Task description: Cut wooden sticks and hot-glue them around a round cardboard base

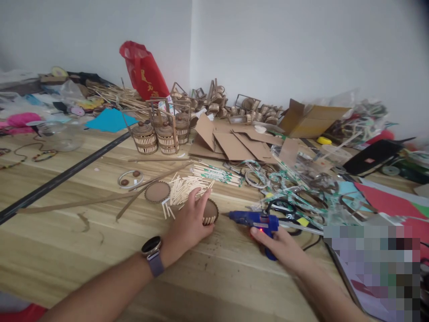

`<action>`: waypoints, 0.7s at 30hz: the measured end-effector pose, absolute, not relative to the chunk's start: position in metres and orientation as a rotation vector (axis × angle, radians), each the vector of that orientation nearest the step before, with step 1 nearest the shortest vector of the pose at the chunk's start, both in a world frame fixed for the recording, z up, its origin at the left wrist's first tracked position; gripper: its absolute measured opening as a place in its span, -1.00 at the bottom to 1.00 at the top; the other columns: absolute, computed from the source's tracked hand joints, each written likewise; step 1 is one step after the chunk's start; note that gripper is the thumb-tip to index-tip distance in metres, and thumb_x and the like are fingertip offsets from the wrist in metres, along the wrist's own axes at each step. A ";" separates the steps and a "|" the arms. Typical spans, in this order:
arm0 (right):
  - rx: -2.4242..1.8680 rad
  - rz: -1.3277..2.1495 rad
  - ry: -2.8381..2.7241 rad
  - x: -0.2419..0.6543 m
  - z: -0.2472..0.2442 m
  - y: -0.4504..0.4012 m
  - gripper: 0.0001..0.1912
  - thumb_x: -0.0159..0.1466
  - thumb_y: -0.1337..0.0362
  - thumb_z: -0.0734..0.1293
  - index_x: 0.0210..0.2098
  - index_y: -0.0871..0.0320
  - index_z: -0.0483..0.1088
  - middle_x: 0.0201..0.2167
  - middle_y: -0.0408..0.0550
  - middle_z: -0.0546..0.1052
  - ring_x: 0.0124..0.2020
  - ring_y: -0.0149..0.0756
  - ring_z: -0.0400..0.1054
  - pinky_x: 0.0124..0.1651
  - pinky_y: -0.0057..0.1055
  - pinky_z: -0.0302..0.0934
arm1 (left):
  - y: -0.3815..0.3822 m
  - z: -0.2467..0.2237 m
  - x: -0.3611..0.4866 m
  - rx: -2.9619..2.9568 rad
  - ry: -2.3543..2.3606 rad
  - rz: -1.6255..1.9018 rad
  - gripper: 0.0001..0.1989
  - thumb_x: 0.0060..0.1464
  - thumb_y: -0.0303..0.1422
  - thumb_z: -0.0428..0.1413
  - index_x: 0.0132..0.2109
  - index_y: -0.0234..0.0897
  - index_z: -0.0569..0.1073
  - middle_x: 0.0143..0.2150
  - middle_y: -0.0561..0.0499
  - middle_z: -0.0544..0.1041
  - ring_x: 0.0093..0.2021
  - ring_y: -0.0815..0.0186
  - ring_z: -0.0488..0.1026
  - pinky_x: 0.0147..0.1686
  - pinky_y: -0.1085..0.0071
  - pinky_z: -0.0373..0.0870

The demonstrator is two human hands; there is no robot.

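My left hand (187, 221), with a watch on its wrist, is curled around a round cardboard base (211, 209). Its thumb lies at the near edge and its fingers at the far edge; the palm hides part of the base. Short wooden sticks stand in a row along the near rim. In my right hand (283, 248) is a blue hot glue gun (254, 221), its red light lit and its nozzle pointing left at the base, a little apart from it. A pile of short sticks (186, 188) lies behind my left fingers, beside another cardboard disc (157, 191).
Finished small lidded baskets (144, 136) with tall handles stand further back. Cardboard sheets (234, 145), packaged sticks (217, 174) and black-handled scissors (281, 206) lie around the middle and right. A white ring (121, 179) holds brown beads. A red bag (144, 71) leans at the wall.
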State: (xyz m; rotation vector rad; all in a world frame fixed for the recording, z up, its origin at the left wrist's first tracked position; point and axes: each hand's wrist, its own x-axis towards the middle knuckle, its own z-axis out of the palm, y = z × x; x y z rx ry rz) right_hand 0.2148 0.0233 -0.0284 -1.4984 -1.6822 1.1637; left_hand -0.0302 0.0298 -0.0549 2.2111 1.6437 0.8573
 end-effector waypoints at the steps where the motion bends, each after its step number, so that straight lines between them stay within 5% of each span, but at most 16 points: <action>1: -1.477 1.118 -1.747 0.214 -0.031 0.023 -0.44 0.02 -0.25 0.36 -0.40 0.15 0.48 -0.47 -0.04 0.55 -0.42 -0.21 0.40 -0.33 -0.35 0.34 | 0.030 -0.056 -0.030 2.215 1.643 0.863 -0.08 -0.13 -0.51 0.24 0.31 -0.10 -0.03 0.29 -0.20 0.02 0.26 -0.03 0.17 0.13 0.03 0.30; 6: -1.390 1.053 -1.980 0.212 -0.037 0.023 -0.51 0.18 -0.13 0.28 -0.23 0.16 0.53 -0.24 0.03 0.63 -0.23 -0.07 0.49 -0.09 -0.21 0.38 | 0.031 -0.058 -0.030 2.221 1.624 0.871 -0.07 -0.12 -0.50 0.25 0.31 -0.10 -0.06 0.29 -0.21 0.02 0.26 -0.02 0.17 0.12 0.05 0.32; 21: -1.367 0.893 -2.122 0.206 -0.040 0.020 -0.64 0.23 0.01 0.22 -0.33 0.16 0.48 -0.33 0.05 0.60 -0.29 -0.11 0.48 -0.20 -0.28 0.39 | 0.030 -0.057 -0.031 2.217 1.617 0.873 -0.08 -0.11 -0.50 0.24 0.32 -0.10 -0.05 0.29 -0.21 0.03 0.28 -0.03 0.16 0.13 0.04 0.31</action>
